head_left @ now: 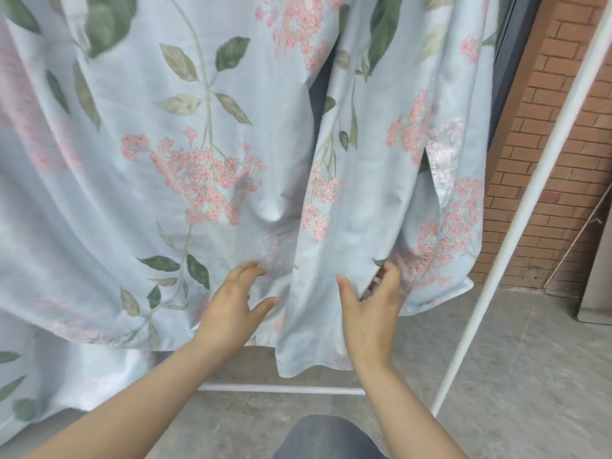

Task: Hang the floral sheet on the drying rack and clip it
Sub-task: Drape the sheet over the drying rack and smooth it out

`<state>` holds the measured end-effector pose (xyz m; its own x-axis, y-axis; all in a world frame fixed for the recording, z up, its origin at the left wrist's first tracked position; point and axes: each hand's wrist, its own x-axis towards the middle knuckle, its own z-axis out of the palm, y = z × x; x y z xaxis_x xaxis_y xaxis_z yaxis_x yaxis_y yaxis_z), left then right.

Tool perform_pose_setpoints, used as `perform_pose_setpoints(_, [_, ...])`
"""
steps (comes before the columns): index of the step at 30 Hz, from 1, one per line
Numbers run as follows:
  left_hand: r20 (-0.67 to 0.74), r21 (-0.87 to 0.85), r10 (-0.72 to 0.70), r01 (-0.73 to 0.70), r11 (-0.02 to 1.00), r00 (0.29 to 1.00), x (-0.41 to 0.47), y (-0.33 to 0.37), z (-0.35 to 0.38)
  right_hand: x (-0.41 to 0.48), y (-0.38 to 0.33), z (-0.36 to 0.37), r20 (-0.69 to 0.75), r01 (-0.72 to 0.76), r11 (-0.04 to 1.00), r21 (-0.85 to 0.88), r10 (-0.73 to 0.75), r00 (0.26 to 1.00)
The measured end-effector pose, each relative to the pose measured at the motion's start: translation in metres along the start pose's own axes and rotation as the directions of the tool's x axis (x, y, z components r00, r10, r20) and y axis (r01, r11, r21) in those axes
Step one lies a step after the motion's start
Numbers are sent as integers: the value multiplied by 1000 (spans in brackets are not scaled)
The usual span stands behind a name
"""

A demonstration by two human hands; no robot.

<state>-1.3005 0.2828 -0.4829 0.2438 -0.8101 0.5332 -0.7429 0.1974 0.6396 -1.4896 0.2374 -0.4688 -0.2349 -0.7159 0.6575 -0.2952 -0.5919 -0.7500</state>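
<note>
The pale blue floral sheet (172,167) with pink blossoms and green leaves hangs in folds across most of the view, its lower hem above the floor. My left hand (233,301) is spread with relaxed fingers against the cloth near the middle fold, holding nothing. My right hand (372,301) reaches into a hanging fold to the right, its fingers curled behind the fabric edge and the thumb in front. The white drying rack (516,226) shows as a slanted leg on the right and a low crossbar (281,389) under the sheet. No clips are visible.
A red brick wall (563,134) stands at the right behind the rack leg. A thin rod (576,236) leans against it, and a grey panel sits at the far right edge. The floor (496,359) is grey concrete. My knee in jeans (326,438) shows at the bottom.
</note>
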Motion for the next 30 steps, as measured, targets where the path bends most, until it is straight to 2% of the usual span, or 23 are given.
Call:
perform_pose_setpoints(1, [-15,-6,0,0,1000,1000,0,0,-6,-6,-12,2,-26,68,998,19,-67,997])
perform_pose_setpoints(3, [-57,-21,-17,16,1000,998,-3,-4,-21,-13,-36,9,-41,272,960,-62,-274,961])
perform_pose_setpoints(5, [-104,-26,-44,42,999,994,-7,-12,-39,-14,-53,23,85,426,897,-119,-418,904])
perform_pose_setpoints(6, [-127,-22,-53,50,998,991,-10,-17,-49,-14,-61,32,184,453,885,-105,-430,884])
perform_pose_setpoints(8, [-166,-10,-70,69,998,984,-16,-29,-71,-16,-70,54,349,450,891,-59,-404,846])
perform_pose_setpoints(12, [-269,-13,-124,125,992,955,-30,-55,-120,-34,-98,103,496,459,888,36,-415,763])
perform_pose_setpoints(22, [-540,24,-256,319,948,802,-75,-137,-257,-115,-188,250,609,390,869,303,-492,622])
perform_pose_setpoints(26, [-595,41,-307,409,911,743,-90,-170,-311,-143,-223,304,603,344,865,364,-501,621])
perform_pose_setpoints(28, [-616,52,-316,438,898,721,-99,-188,-333,-156,-239,327,571,352,866,355,-499,652])
perform_pose_setpoints(30, [-624,35,-341,461,887,703,-105,-203,-347,-167,-251,347,480,434,852,292,-523,704])
